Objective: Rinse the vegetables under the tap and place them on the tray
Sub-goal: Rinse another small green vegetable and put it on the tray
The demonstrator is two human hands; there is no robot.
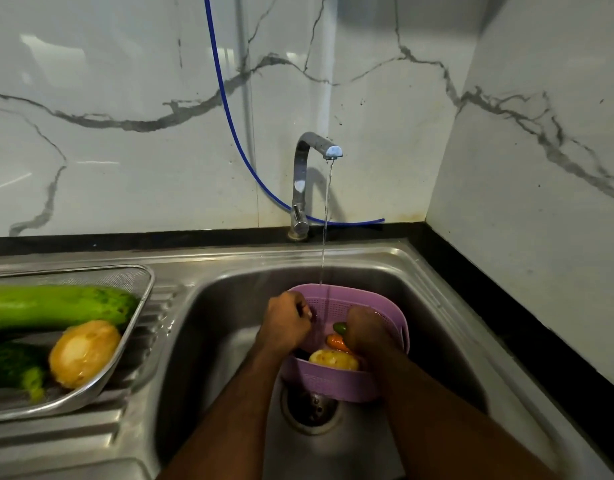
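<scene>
A purple plastic colander (397, 327) sits in the steel sink (437, 306) under the chrome tap (310, 174), from which a thin stream of water runs. Inside it lie a potato (333, 360), a carrot (336, 342) and a small green vegetable (341, 328). My left hand (285, 322) is curled at the colander's left rim; what it holds is hidden. My right hand (366, 332) reaches into the colander with its fingers curled round the green vegetable. On the drainboard at left a metal mesh tray (139, 282) holds a long green gourd (52, 304), a potato (84, 353) and a dark green vegetable (14, 368).
A blue hose (229, 116) hangs down the marble wall behind the tap. The sink's drain (312, 407) lies just below the colander. A black counter edge (506, 306) runs along the right wall.
</scene>
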